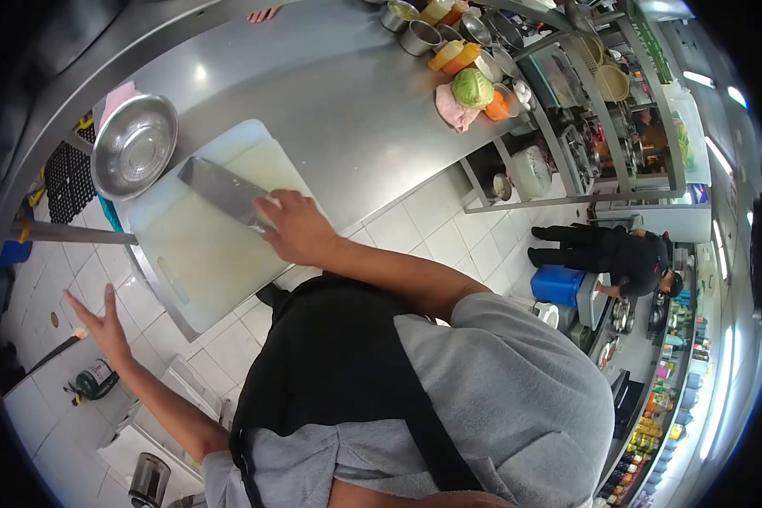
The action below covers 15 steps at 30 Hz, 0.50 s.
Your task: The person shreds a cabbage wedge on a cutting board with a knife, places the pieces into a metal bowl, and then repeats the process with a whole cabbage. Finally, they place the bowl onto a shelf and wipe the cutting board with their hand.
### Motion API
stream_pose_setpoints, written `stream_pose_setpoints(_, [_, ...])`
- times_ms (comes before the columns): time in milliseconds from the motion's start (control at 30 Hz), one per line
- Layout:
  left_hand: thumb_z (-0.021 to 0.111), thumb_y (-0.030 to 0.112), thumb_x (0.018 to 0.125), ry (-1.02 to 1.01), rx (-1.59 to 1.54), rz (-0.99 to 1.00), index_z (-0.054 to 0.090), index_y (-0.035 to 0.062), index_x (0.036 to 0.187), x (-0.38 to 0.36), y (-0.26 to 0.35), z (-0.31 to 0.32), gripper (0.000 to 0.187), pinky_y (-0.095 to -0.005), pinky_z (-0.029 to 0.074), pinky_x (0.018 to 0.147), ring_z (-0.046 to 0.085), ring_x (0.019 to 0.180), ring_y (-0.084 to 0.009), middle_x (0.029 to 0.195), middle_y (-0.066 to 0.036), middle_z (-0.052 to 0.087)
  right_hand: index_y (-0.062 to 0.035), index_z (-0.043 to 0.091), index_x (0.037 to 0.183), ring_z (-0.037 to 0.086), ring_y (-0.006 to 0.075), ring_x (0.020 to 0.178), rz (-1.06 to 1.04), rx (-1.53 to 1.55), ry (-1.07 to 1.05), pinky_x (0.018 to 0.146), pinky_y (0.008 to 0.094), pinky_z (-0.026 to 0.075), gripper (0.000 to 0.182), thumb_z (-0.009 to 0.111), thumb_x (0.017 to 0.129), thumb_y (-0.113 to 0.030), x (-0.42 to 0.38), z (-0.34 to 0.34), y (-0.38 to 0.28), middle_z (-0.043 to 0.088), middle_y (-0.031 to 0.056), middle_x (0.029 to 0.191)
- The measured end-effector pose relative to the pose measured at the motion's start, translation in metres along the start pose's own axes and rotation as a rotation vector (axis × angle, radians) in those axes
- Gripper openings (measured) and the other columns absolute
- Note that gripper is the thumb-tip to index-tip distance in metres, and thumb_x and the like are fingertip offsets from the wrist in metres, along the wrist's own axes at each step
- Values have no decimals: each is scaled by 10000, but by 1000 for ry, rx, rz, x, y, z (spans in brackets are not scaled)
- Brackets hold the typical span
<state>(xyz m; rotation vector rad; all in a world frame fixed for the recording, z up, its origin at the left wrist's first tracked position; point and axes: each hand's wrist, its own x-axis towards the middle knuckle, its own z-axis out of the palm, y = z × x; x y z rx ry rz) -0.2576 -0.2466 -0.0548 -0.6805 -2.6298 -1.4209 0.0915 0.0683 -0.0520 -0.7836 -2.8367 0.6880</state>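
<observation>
A steel bowl (134,146) sits on the bench (347,110), with a cabbage (472,87) and metal cups (421,36) well apart.

— Where's the right hand (296,224)?
— Out ahead on a nearly straight arm, palm down, fingers curled closed, knuckles up.
— And the left hand (102,326)?
— Flung wide to the side, well apart from the right fingers, arm bare, palm open, fingers (78,305) spread and holding nothing.
</observation>
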Motion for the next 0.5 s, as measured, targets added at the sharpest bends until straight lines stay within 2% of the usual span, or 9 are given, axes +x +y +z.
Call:
stream_pose_setpoints(33, [762, 397, 1080, 4, -10, -97, 250, 75, 1796, -5, 12, -6, 937, -425, 147, 1376, 199, 1723, -297, 1864, -182, 239, -81, 520, 1625, 518, 490, 1445, 31, -11, 24, 1169, 604, 468, 776, 804, 945, -327, -2, -15, 18, 513, 306, 1575])
stream_pose_setpoints(133, [750, 422, 1083, 70, -138, -246, 292, 68, 1784, -39, 45, -19, 909, -416, 180, 1367, 263, 1701, -304, 1843, -186, 296, -91, 534, 1616, 466, 525, 1498, 165, -113, 211, 1220, 589, 438, 817, 856, 912, -352, 2, -61, 133, 470, 332, 1630])
stream_pose_setpoints(233, [745, 455, 1072, 212, -266, -432, 358, 100, 1770, -98, 29, -23, 873, -441, 220, 1350, 342, 1656, -305, 1804, -179, 375, -2, 609, 1450, 576, 465, 1354, 342, -209, 599, 1144, 540, 497, 722, 924, 863, -280, -3, -110, 309, 626, 262, 1452])
stream_pose_setpoints(267, [754, 465, 1062, 262, -308, -511, 383, 130, 1767, -117, 10, -28, 864, -469, 235, 1343, 370, 1638, -307, 1789, -171, 405, 3, 617, 1436, 617, 495, 1301, 447, -201, 651, 1111, 552, 522, 709, 924, 867, -289, -14, -131, 359, 656, 281, 1404])
stream_pose_setpoints(300, [754, 465, 1062, 273, -300, -501, 383, 130, 1767, -133, 30, -24, 864, -469, 235, 1343, 370, 1638, -307, 1789, -171, 405, 16, 646, 1400, 658, 500, 1244, 530, -184, 699, 1066, 551, 550, 676, 920, 869, -301, -23, -156, 396, 697, 294, 1335])
stream_pose_setpoints(333, [772, 485, 1041, 314, -291, -637, 394, 174, 1765, -154, 53, -18, 874, -510, 237, 1336, 375, 1635, -323, 1779, -160, 423, 30, 675, 1363, 700, 505, 1186, 615, -164, 739, 1020, 550, 577, 647, 916, 870, -313, -31, -178, 429, 737, 306, 1267])
stream_pose_setpoints(367, [790, 504, 1020, 354, -273, -773, 406, 218, 1764, -172, 75, -18, 885, -551, 239, 1329, 381, 1631, -338, 1770, -148, 441, 40, 702, 1330, 731, 495, 1145, 677, -145, 702, 987, 541, 595, 624, 908, 873, -330, -38, -195, 459, 758, 321, 1219])
stream_pose_setpoints(433, [802, 556, 989, 351, -259, -773, 399, 230, 1768, -188, 78, -10, 935, -558, 221, 1331, 337, 1650, -372, 1770, -146, 443, 57, 774, 1246, 802, 437, 1057, 760, -70, 641, 936, 494, 630, 582, 885, 882, -383, -49, -217, 508, 800, 336, 1096])
stream_pose_setpoints(500, [815, 608, 959, 345, -255, -775, 393, 241, 1771, -195, 77, -2, 986, -565, 204, 1334, 294, 1669, -405, 1769, -144, 445, 56, 754, 1317, 799, 430, 1103, 807, -41, 541, 972, 492, 624, 625, 885, 886, -378, -56, -227, 530, 796, 339, 1158])
